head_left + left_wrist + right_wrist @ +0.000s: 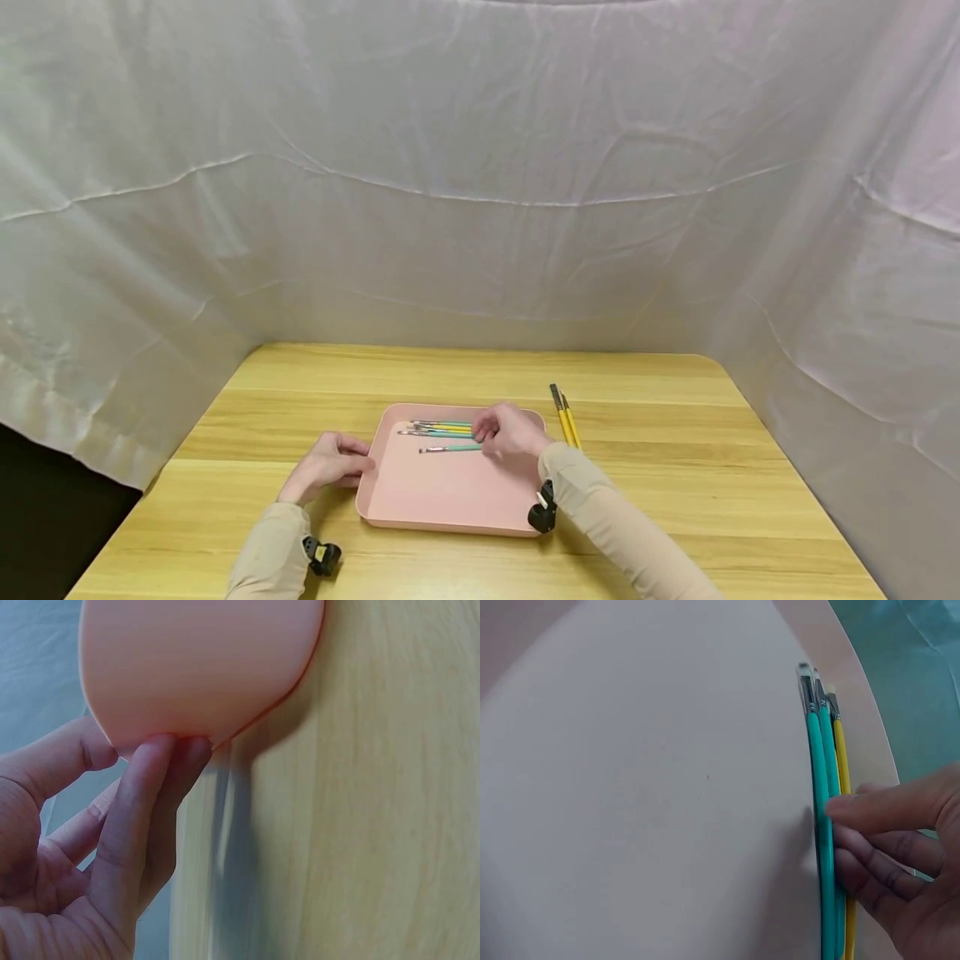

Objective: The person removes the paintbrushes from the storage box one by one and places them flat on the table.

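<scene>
Gripping the pink tray [442, 492] with left fingers [131, 810], right fingers [881, 810] loosely curled against teal brushes [820, 761], hold unclear

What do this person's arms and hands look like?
The left sleeve and right sleeve are long and beige. The left hand and right hand are gloveless. The left wrist camera is black with a yellow patch; the right wrist camera is black too.

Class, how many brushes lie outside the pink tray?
2: a broad-tipped brush and a slimmer brush beside it, both right of the tray; the right sleeve may hide others.
</scene>
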A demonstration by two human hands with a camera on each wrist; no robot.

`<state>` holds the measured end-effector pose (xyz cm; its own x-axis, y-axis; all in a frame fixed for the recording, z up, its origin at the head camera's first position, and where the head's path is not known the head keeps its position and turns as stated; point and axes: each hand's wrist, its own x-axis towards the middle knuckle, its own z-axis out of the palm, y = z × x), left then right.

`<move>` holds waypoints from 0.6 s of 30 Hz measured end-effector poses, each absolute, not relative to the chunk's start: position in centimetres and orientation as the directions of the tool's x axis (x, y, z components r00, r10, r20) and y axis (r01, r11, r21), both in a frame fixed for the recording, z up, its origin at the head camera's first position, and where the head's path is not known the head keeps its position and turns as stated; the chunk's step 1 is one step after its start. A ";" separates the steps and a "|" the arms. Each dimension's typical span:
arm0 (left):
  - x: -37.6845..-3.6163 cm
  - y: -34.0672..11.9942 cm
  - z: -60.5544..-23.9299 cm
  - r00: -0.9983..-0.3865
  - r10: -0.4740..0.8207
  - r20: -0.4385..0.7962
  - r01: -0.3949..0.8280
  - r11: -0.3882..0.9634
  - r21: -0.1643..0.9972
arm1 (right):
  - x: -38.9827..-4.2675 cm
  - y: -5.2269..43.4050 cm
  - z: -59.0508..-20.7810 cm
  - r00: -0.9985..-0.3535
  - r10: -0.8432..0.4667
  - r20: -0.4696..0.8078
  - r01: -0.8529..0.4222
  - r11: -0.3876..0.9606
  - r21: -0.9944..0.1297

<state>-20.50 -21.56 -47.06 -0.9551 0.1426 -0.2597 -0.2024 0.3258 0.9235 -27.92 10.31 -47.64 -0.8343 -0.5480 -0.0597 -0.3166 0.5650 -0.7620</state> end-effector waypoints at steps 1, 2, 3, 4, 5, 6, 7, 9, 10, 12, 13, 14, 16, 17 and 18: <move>-20.5 -21.6 -47.1 -0.955 0.142 -0.259 -0.202 0.327 0.923 | -27.9 10.3 -47.7 -0.831 -0.553 -0.059 -0.327 0.572 -0.752; -20.6 -21.6 -47.1 -0.955 0.139 -0.260 -0.203 0.329 0.922 | -27.8 10.2 -47.7 -0.827 -0.560 -0.059 -0.340 0.581 -0.740; -20.6 -21.6 -47.1 -0.955 0.137 -0.261 -0.205 0.329 0.922 | -27.8 10.2 -47.7 -0.824 -0.565 -0.054 -0.355 0.587 -0.727; -20.6 -21.6 -47.1 -0.956 0.135 -0.262 -0.206 0.331 0.921 | -27.7 10.1 -47.6 -0.821 -0.568 -0.053 -0.364 0.593 -0.718; -20.6 -21.6 -47.1 -0.955 0.133 -0.264 -0.207 0.333 0.920 | -27.7 10.1 -47.6 -0.819 -0.572 -0.049 -0.376 0.599 -0.707; -20.6 -21.6 -47.1 -0.955 0.132 -0.265 -0.208 0.335 0.919 | -27.7 10.0 -47.6 -0.813 -0.580 -0.039 -0.394 0.600 -0.696; -20.6 -21.6 -47.1 -0.956 0.128 -0.266 -0.210 0.337 0.918 | -27.6 10.0 -47.5 -0.811 -0.584 -0.035 -0.406 0.604 -0.686; -20.6 -21.6 -47.2 -0.956 0.123 -0.268 -0.213 0.342 0.915 | -27.6 9.9 -47.5 -0.806 -0.592 -0.026 -0.428 0.611 -0.666; -20.6 -21.6 -47.2 -0.956 0.122 -0.268 -0.213 0.345 0.914 | -27.6 9.9 -47.6 -0.804 -0.594 -0.025 -0.436 0.618 -0.655; -20.6 -21.6 -47.2 -0.955 0.123 -0.269 -0.213 0.345 0.914 | -27.5 9.9 -47.6 -0.798 -0.603 -0.013 -0.461 0.623 -0.632; -20.6 -21.6 -47.3 -0.955 0.125 -0.269 -0.213 0.342 0.915 | -27.6 9.9 -47.6 -0.798 -0.602 -0.014 -0.465 0.631 -0.621; -20.6 -21.6 -47.3 -0.955 0.130 -0.268 -0.212 0.337 0.917 | -27.5 9.9 -47.6 -0.797 -0.604 -0.014 -0.469 0.633 -0.615; -20.6 -21.6 -47.3 -0.954 0.138 -0.267 -0.211 0.326 0.921 | -27.5 9.9 -47.6 -0.796 -0.606 -0.015 -0.479 0.644 -0.596; -20.6 -21.6 -47.3 -0.953 0.142 -0.268 -0.211 0.321 0.923 | -27.5 9.9 -47.6 -0.793 -0.610 -0.011 -0.487 0.644 -0.591; -20.6 -21.6 -47.3 -0.953 0.145 -0.267 -0.211 0.317 0.925 | -27.5 9.8 -47.6 -0.793 -0.609 -0.016 -0.487 0.650 -0.584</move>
